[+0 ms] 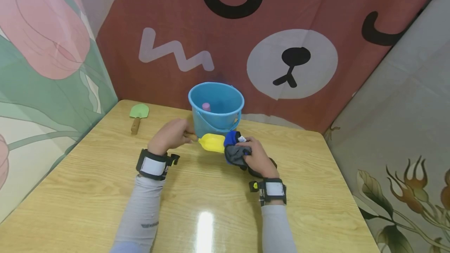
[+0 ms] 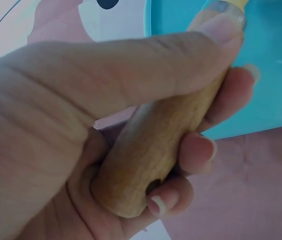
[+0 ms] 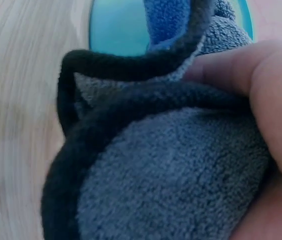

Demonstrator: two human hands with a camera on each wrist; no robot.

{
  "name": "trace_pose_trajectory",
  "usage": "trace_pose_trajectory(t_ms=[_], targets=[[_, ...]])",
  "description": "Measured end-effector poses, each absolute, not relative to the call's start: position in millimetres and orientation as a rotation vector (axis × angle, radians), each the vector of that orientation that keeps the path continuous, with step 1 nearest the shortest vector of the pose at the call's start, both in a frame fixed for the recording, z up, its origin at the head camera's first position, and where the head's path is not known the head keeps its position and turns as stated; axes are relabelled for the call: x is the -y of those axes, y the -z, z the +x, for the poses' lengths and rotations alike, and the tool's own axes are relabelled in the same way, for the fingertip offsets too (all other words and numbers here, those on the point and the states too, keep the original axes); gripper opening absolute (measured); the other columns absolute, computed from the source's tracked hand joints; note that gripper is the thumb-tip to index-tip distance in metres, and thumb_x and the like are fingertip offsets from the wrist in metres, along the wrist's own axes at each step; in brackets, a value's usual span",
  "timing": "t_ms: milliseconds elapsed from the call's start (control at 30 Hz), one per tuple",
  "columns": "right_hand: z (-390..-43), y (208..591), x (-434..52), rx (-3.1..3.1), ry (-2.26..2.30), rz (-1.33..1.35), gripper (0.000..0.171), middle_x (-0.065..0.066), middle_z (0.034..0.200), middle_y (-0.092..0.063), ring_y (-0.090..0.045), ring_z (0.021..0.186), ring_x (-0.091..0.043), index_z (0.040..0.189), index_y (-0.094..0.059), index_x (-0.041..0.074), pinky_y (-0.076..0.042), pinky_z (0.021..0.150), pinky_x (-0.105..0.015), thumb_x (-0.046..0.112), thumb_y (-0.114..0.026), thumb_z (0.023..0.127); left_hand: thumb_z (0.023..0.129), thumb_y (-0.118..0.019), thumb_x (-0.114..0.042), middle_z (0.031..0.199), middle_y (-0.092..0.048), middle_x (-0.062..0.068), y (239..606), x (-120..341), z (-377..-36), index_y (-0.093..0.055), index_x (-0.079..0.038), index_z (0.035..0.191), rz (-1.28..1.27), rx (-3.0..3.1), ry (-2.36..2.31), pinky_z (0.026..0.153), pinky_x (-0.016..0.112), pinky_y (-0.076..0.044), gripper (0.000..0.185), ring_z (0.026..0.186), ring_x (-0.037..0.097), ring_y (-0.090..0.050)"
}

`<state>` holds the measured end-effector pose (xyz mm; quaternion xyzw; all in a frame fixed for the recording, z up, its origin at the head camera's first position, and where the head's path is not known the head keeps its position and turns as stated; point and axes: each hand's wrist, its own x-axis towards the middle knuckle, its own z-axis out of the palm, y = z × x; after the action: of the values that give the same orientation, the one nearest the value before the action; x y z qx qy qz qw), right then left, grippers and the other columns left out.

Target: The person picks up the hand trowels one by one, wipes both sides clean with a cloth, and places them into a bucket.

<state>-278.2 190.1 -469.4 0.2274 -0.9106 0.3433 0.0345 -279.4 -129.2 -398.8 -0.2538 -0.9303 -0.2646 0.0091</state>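
My left hand (image 1: 171, 136) grips the wooden handle (image 2: 156, 150) of a toy shovel whose yellow blade (image 1: 212, 142) points right, just in front of the blue bucket (image 1: 216, 107). My right hand (image 1: 256, 157) holds a bunched grey and blue cloth (image 1: 234, 149) against the blade's tip. In the right wrist view the cloth (image 3: 166, 165) fills the frame under my thumb (image 3: 261, 95). In the left wrist view the fingers (image 2: 196, 150) curl round the handle, with the bucket (image 2: 271, 65) behind.
A pink object (image 1: 206, 107) lies inside the bucket. A green toy shovel (image 1: 138, 114) with a wooden handle lies at the far left of the wooden table (image 1: 105, 190). Patterned curtains enclose the table at the back and sides.
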Motion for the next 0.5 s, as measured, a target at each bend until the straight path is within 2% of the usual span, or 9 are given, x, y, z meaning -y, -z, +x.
trace_pose_trajectory(t_ms=[133, 367, 500], targets=[[-279, 466, -188, 2.728, -1.095, 0.703, 0.043, -0.020, 0.130, -0.057, -0.054, 0.122, -0.039, 0.119, -0.074, 0.007, -0.045, 0.102, -0.057, -0.014, -0.062, 0.083, 0.081, -0.084, -0.004, 0.073, -0.070, -0.006, 399, 127, -279, -0.080, -0.014, 0.085, -0.796, 2.908, 0.822, 0.071, 0.036, -0.053, 0.011, 0.071, 0.014, -0.059], [-277, 462, -174, 2.638, -1.156, 0.777, 0.035, -0.016, 0.128, -0.057, -0.054, 0.122, -0.035, 0.117, -0.074, 0.008, -0.043, 0.105, -0.056, -0.008, -0.067, 0.087, 0.080, -0.085, -0.004, 0.075, -0.068, -0.006, 401, 114, -277, -0.076, -0.012, 0.084, -0.836, 2.872, 0.787, 0.077, 0.040, -0.054, 0.013, 0.078, 0.016, -0.061], [-275, 462, -167, 2.621, -1.175, 0.818, 0.037, -0.014, 0.126, -0.058, -0.053, 0.122, -0.034, 0.116, -0.075, 0.010, -0.042, 0.106, -0.056, -0.010, -0.066, 0.086, 0.081, -0.083, -0.002, 0.073, -0.065, -0.005, 403, 107, -277, -0.071, -0.012, 0.081, -0.854, 2.865, 0.796, 0.077, 0.039, -0.053, 0.016, 0.077, 0.016, -0.061]])
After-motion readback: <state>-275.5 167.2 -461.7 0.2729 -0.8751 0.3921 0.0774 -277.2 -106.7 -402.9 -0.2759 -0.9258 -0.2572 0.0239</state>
